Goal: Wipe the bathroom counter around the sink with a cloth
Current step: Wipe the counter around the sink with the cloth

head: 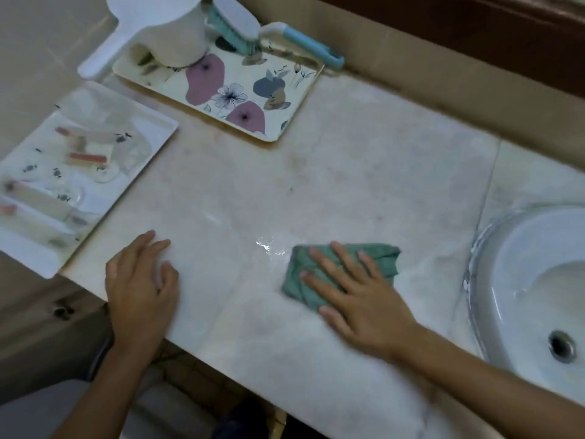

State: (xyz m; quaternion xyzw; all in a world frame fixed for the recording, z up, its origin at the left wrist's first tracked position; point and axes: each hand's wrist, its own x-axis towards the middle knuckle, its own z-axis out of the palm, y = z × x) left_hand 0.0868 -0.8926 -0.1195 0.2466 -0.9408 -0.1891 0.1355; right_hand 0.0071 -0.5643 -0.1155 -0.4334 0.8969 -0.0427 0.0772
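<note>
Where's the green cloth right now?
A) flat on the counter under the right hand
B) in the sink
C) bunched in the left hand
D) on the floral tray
A: the right hand presses the cloth flat on the counter, left of the sink; the left hand rests bare on the counter.

A crumpled teal-green cloth [296, 280] lies flattened on the pale marble worktop [348, 172] near its front edge, beneath the spread fingers of the right hand [357, 296]. The round white sink [522, 280], set into the worktop, lies apart to the cloth's right.
</note>
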